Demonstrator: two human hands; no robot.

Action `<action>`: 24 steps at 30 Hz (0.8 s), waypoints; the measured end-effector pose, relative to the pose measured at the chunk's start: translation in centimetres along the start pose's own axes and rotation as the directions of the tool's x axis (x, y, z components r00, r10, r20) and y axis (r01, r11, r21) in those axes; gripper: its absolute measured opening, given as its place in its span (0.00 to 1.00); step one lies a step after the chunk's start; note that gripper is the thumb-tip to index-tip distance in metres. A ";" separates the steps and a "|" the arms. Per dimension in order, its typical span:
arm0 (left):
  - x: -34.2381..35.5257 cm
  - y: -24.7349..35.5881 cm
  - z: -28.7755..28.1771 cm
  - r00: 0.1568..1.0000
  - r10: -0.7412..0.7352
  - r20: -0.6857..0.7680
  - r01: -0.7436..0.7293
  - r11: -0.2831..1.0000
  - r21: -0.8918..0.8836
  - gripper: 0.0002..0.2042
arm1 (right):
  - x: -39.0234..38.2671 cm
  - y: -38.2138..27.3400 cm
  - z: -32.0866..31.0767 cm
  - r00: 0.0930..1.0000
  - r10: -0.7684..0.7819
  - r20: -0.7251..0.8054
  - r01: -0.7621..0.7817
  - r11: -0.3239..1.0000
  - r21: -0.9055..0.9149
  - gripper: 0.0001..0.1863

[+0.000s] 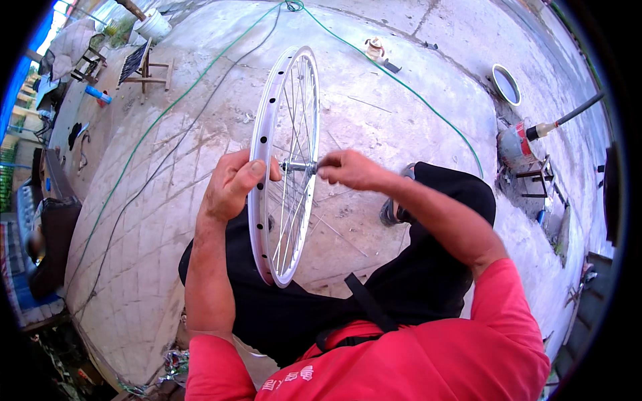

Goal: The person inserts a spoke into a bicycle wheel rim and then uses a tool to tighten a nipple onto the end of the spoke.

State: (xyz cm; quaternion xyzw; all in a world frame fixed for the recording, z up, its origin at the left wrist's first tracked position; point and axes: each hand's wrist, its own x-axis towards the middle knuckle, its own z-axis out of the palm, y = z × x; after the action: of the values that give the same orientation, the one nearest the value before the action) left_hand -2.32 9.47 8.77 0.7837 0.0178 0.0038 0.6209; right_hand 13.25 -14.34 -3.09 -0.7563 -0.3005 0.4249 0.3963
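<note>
A silver bicycle wheel (273,87) stands upright between my legs, seen nearly edge-on, with dark holes along its rim. Thin metal spokes run from the rim to a shiny hub (299,166) in its middle. My left hand (231,184) is closed around the left side of the rim, thumb on the outside and fingertips reaching inside. At the hub's right end, my right hand (351,170) has its fingers curled and pinched together, close against the axle. What lies between those fingertips is hidden.
A green hose (200,79) and a dark cable cross the concrete floor. Loose thin rods (341,235) lie beyond my knees. To the left is a small wooden stool (144,67); at right are a basin (505,85), a stained bucket (516,146) and another stool (535,177).
</note>
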 end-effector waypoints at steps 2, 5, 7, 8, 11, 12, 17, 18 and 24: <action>0.0 0.2 0.0 1.000 -0.005 0.021 0.005 1.000 -0.016 0.33 | -0.7 -3.5 -2.9 0.994 -0.103 -0.028 0.105 0.992 0.072 0.22; 0.1 0.2 0.1 0.998 -0.027 0.059 0.029 0.999 -0.041 0.31 | -1.2 -7.3 -5.4 0.987 -0.102 -0.124 0.116 0.986 0.116 0.23; 0.0 0.3 0.5 0.997 -0.051 0.062 0.054 0.997 -0.053 0.30 | -0.9 -8.8 -5.6 0.962 -0.108 -0.250 0.170 0.956 0.240 0.20; -0.2 0.3 1.0 0.997 -0.063 0.051 0.066 0.996 -0.055 0.30 | -0.5 -9.3 -5.4 0.940 -0.128 -0.316 0.234 0.917 0.324 0.21; -0.7 0.6 2.1 0.997 -0.055 0.055 0.057 0.998 -0.034 0.29 | 1.4 -9.9 -3.9 0.894 -0.190 -0.405 0.400 0.744 0.536 0.23; -0.9 0.6 2.4 0.997 -0.044 0.064 0.046 0.998 -0.034 0.29 | 2.1 -9.8 -3.3 0.886 -0.229 -0.403 0.438 0.701 0.563 0.21; -0.8 0.7 3.0 0.999 -0.014 0.039 0.015 0.999 -0.039 0.29 | 4.4 -8.8 -1.9 0.925 -0.213 -0.314 0.375 0.391 0.841 0.12; -0.9 0.6 3.1 1.000 -0.010 0.013 0.011 0.998 -0.067 0.29 | 4.7 -8.8 -1.8 0.926 -0.217 -0.310 0.370 0.350 0.860 0.11; -1.5 0.1 3.2 0.996 0.062 -0.071 -0.076 0.975 -0.208 0.27 | 5.1 -9.7 -2.4 0.896 -0.348 -0.277 0.387 0.302 0.871 0.09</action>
State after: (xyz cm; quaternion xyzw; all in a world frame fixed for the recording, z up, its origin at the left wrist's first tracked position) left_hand -3.68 6.34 8.12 0.7130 0.0101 0.0523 0.6991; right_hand 16.53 -6.21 3.89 -0.3330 -0.1758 0.4028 0.8342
